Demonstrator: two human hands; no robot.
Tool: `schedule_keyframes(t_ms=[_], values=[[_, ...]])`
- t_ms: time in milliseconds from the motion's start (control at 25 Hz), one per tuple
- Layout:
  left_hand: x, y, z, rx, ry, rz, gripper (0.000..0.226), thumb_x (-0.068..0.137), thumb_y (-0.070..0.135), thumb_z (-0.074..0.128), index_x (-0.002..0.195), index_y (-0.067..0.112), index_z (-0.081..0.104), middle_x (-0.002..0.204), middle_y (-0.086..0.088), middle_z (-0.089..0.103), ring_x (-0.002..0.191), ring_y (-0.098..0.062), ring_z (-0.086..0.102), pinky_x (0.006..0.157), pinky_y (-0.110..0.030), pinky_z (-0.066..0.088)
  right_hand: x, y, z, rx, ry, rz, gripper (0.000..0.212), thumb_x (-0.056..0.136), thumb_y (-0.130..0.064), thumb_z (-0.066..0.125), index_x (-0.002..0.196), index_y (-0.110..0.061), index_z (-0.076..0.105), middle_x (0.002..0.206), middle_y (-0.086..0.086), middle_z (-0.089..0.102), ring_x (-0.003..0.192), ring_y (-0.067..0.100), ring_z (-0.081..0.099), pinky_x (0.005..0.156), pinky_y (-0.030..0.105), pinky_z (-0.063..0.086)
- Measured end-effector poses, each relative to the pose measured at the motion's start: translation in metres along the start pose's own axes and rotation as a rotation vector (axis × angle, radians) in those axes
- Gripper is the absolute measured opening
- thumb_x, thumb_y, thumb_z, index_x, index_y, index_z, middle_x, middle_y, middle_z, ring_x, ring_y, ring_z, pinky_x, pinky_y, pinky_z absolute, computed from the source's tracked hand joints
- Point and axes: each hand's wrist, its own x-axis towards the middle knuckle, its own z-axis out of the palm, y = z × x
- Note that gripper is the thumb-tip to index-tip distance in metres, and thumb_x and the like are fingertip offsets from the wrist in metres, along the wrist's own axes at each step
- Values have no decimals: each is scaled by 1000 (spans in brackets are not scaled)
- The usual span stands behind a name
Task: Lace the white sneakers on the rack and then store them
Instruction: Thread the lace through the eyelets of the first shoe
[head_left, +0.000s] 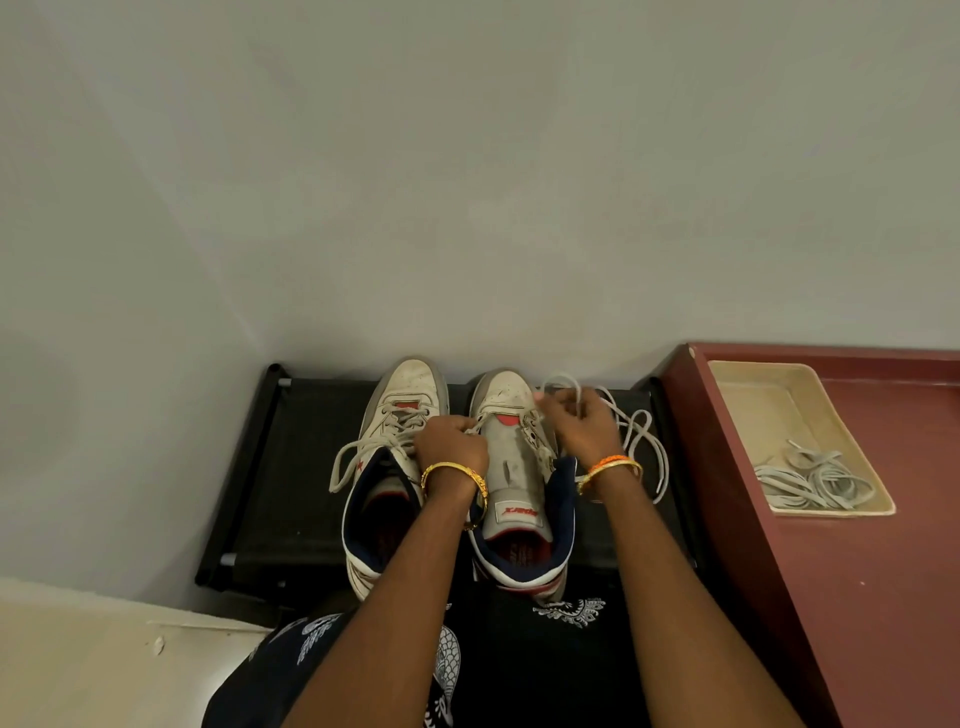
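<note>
Two white high-top sneakers stand side by side on a black rack (291, 467), toes toward the wall. The left sneaker (395, 415) has a lace threaded through it, with loose ends trailing left. The right sneaker (511, 467) has its tongue laid bare. My left hand (451, 441) is curled at the right sneaker's left eyelet row, pinching one end of the white lace (641, 436). My right hand (579, 423) grips the same lace at the right eyelet row, and the rest of it loops over the rack to the right.
A maroon surface (857, 571) adjoins the rack on the right, bearing a cream tray (748, 384) with a coil of spare white laces (815, 480). The grey wall rises just behind the rack. Pale floor (93, 665) lies at lower left.
</note>
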Motion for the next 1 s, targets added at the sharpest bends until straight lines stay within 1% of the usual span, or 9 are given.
schedule_keyframes(t_ms=[80, 200, 280, 440, 560, 680, 800, 880, 1000], values=[[0, 0, 0, 7, -1, 0, 31, 85, 1, 53, 110, 6, 69, 111, -14, 68, 105, -29, 61, 88, -30, 48, 4, 9, 11, -265, -23, -63, 24, 82, -30, 72, 93, -12, 61, 84, 3, 63, 81, 20, 59, 78, 32, 50], [1, -2, 1, 2, 4, -4, 31, 84, 0, 53, 110, 6, 70, 111, -13, 69, 105, -28, 61, 88, -28, 47, 9, 13, 11, -286, 4, -86, 13, 84, -25, 70, 81, -17, 61, 76, 2, 60, 78, 20, 57, 73, 28, 45], [1, -1, 3, -9, 16, -23, 29, 84, 1, 55, 108, 6, 70, 109, -14, 69, 103, -28, 62, 86, -29, 48, 8, 12, 10, -257, 66, -80, 8, 85, -23, 68, 84, -15, 66, 79, 6, 64, 78, 22, 60, 74, 31, 49], [1, 0, 2, -18, 47, -53, 25, 84, 3, 57, 105, 5, 71, 105, -15, 70, 100, -29, 64, 84, -32, 50, 6, 9, -8, 362, 314, 158, 8, 90, -7, 60, 83, -8, 60, 86, 16, 64, 66, 21, 64, 59, 38, 57], [1, 0, -1, 32, 79, -49, 25, 86, 4, 57, 107, 4, 71, 106, -16, 70, 101, -31, 63, 85, -33, 50, 11, 14, -48, 762, 562, 149, 8, 96, -7, 49, 103, -10, 52, 98, 18, 63, 63, 20, 69, 55, 37, 58], [2, 1, -1, 51, 65, -53, 27, 85, 2, 56, 107, 5, 70, 107, -15, 69, 101, -31, 62, 83, -33, 49, 3, 11, -62, 937, 479, 131, 8, 100, -6, 37, 107, -8, 41, 91, 19, 61, 65, 21, 69, 63, 41, 60], [-3, 8, -1, 91, 4, 24, 17, 81, 1, 56, 85, 13, 67, 91, -12, 65, 90, -29, 60, 75, -31, 46, -7, -14, -58, 995, 325, 145, 19, 100, -4, 37, 86, -8, 49, 70, 7, 54, 64, 18, 59, 67, 40, 56], [-7, 19, -5, 97, -16, 195, 21, 81, 7, 59, 100, 12, 66, 99, -9, 66, 95, -26, 60, 79, -31, 47, -3, -30, -58, 870, 276, 106, 24, 98, -4, 40, 80, -11, 53, 67, 4, 52, 60, 15, 55, 67, 37, 55], [-19, 40, -8, 34, -29, 373, 35, 83, 8, 60, 117, 11, 64, 115, -5, 66, 107, -21, 59, 88, -24, 43, 17, -26, -61, 191, 440, -30, 20, 92, -3, 44, 95, -8, 63, 93, 14, 64, 83, 27, 61, 79, 42, 52]])
